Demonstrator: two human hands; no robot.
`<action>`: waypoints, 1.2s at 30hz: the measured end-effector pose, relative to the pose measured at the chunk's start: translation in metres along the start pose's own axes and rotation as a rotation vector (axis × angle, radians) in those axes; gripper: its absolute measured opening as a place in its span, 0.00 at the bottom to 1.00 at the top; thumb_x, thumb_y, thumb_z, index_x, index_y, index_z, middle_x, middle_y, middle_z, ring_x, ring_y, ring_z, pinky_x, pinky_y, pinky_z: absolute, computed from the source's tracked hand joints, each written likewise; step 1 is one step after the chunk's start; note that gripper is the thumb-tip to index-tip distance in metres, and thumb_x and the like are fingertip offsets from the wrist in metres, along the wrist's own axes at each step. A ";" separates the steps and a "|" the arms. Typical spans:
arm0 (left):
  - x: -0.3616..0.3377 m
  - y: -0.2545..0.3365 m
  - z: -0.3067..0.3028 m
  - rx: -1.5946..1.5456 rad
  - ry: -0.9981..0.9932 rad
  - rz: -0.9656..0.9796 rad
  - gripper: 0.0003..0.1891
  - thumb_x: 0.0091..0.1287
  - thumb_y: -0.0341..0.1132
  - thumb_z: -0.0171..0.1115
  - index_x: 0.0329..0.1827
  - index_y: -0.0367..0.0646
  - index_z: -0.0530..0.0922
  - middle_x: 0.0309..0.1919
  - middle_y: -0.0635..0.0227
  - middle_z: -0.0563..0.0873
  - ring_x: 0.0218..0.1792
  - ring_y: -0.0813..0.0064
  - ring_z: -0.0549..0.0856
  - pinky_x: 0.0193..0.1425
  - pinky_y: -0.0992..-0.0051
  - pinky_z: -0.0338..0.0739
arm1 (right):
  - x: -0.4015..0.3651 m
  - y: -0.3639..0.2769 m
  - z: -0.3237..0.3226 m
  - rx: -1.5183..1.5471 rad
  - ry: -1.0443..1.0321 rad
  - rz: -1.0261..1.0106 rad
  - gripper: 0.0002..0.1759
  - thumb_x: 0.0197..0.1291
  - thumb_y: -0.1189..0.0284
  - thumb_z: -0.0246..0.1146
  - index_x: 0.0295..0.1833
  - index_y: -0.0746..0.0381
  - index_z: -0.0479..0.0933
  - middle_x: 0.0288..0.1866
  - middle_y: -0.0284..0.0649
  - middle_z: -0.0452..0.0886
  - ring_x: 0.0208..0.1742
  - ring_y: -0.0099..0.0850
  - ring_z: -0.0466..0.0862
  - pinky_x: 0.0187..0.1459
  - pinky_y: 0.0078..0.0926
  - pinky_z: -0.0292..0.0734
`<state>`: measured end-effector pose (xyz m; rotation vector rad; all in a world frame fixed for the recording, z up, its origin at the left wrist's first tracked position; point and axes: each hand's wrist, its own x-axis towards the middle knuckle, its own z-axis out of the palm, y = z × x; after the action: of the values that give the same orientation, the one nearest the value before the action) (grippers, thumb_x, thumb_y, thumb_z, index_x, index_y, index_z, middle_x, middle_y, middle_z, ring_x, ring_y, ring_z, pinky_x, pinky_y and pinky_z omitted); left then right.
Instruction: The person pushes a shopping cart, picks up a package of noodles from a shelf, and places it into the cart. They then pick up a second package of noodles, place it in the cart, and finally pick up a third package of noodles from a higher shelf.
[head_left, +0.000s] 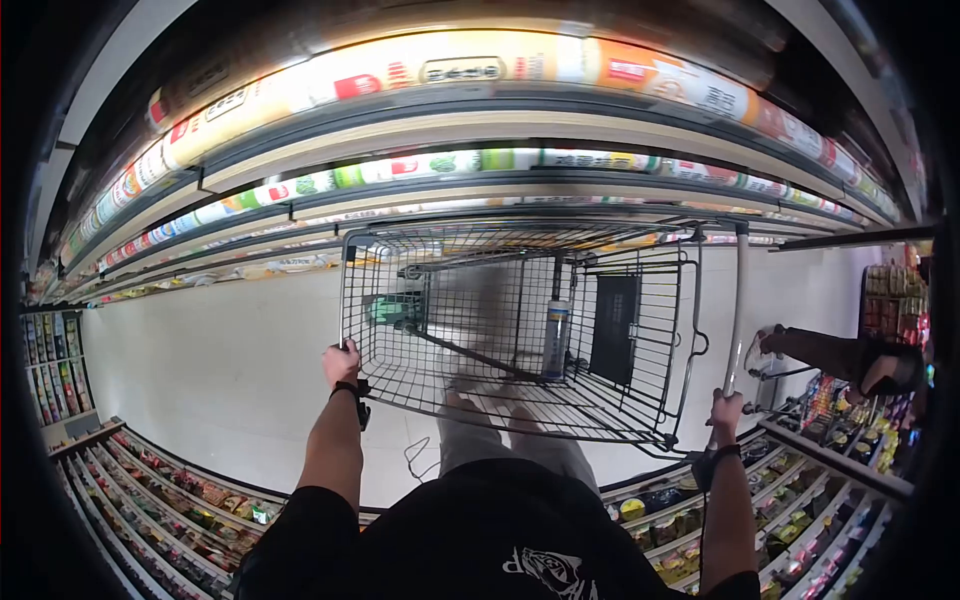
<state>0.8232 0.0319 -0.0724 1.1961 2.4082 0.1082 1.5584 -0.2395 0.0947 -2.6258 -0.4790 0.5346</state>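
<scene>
A wire shopping cart point(470, 425) stands sideways in front of my body. My left hand point(341, 366) is closed round the rim at the cart's left end, a dark band on the wrist. My right hand point(726, 412) grips the light grey handle bar point(741, 310) near its lower end, also with a dark wristband. Inside the cart's outline, a blue and white cylindrical container point(557, 335) stands toward the handle side. A green item point(393, 309) shows through the mesh near the left end. A dark panel point(614, 328) is fixed to the wire by the handle.
Shelves with rows of packaged goods point(480, 70) run along the far side. More stocked shelves point(160, 480) lie behind me on both sides. At right, a person's dark-trousered leg point(820, 348) is close to the handle end. The pale floor point(220, 350) extends left.
</scene>
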 end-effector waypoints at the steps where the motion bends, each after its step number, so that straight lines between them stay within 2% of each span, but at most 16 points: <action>1: -0.009 0.009 0.001 0.055 0.033 0.003 0.22 0.64 0.47 0.59 0.32 0.31 0.85 0.28 0.41 0.85 0.35 0.44 0.87 0.45 0.55 0.82 | 0.007 0.005 -0.004 0.011 -0.003 0.012 0.18 0.55 0.72 0.60 0.18 0.71 0.66 0.12 0.41 0.70 0.10 0.36 0.76 0.10 0.37 0.73; 3: -0.029 0.035 0.000 0.121 0.067 0.002 0.23 0.64 0.48 0.60 0.36 0.30 0.85 0.34 0.38 0.86 0.39 0.42 0.87 0.46 0.53 0.82 | 0.017 0.003 -0.013 0.024 0.006 0.020 0.18 0.55 0.72 0.60 0.18 0.71 0.66 0.12 0.41 0.70 0.10 0.36 0.77 0.10 0.38 0.75; 6: -0.050 0.055 0.008 0.136 0.081 0.028 0.24 0.64 0.48 0.60 0.34 0.29 0.85 0.32 0.38 0.85 0.38 0.41 0.86 0.46 0.53 0.82 | 0.041 0.015 -0.027 0.003 -0.034 0.012 0.18 0.55 0.72 0.60 0.18 0.71 0.66 0.12 0.41 0.70 0.10 0.35 0.76 0.10 0.38 0.75; 8: -0.054 0.052 0.028 0.113 0.075 0.034 0.22 0.64 0.48 0.60 0.34 0.32 0.86 0.32 0.40 0.86 0.37 0.41 0.86 0.45 0.53 0.82 | 0.056 0.028 -0.037 0.034 -0.057 0.020 0.19 0.55 0.72 0.60 0.17 0.71 0.65 0.12 0.40 0.69 0.09 0.34 0.75 0.09 0.38 0.75; 11: -0.072 0.078 0.035 0.147 0.092 0.024 0.20 0.64 0.49 0.61 0.33 0.37 0.87 0.32 0.45 0.87 0.37 0.44 0.87 0.45 0.55 0.82 | 0.074 0.030 -0.050 0.043 -0.052 0.031 0.20 0.56 0.71 0.59 0.17 0.70 0.64 0.12 0.39 0.68 0.09 0.34 0.75 0.10 0.37 0.75; 14: -0.094 0.103 0.040 0.181 0.140 0.008 0.21 0.64 0.50 0.61 0.32 0.38 0.87 0.33 0.47 0.88 0.38 0.46 0.88 0.46 0.55 0.82 | 0.092 0.039 -0.061 0.010 -0.032 0.006 0.20 0.57 0.71 0.59 0.17 0.69 0.64 0.12 0.38 0.67 0.09 0.34 0.75 0.10 0.37 0.75; 20: -0.117 0.129 0.067 0.209 0.135 0.036 0.22 0.63 0.52 0.61 0.34 0.40 0.88 0.34 0.46 0.87 0.39 0.46 0.88 0.47 0.55 0.82 | 0.137 0.064 -0.082 -0.015 -0.029 0.012 0.19 0.57 0.70 0.59 0.18 0.68 0.64 0.12 0.37 0.67 0.10 0.34 0.75 0.10 0.38 0.75; 30: -0.164 0.173 0.093 0.155 0.118 0.055 0.21 0.63 0.50 0.63 0.32 0.38 0.88 0.32 0.46 0.87 0.37 0.45 0.88 0.44 0.56 0.82 | 0.184 0.075 -0.116 -0.017 -0.025 0.026 0.17 0.57 0.69 0.59 0.21 0.68 0.65 0.15 0.39 0.69 0.11 0.32 0.74 0.12 0.36 0.76; 36: -0.195 0.207 0.110 0.142 0.097 0.021 0.21 0.63 0.49 0.63 0.35 0.35 0.87 0.35 0.45 0.87 0.40 0.45 0.87 0.47 0.55 0.82 | 0.232 0.103 -0.140 -0.027 -0.047 -0.008 0.18 0.56 0.68 0.59 0.20 0.70 0.68 0.16 0.42 0.73 0.13 0.32 0.77 0.12 0.35 0.74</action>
<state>1.1250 -0.0044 -0.0470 1.3071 2.5240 0.0020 1.8454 -0.2792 0.0978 -2.6408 -0.5138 0.5919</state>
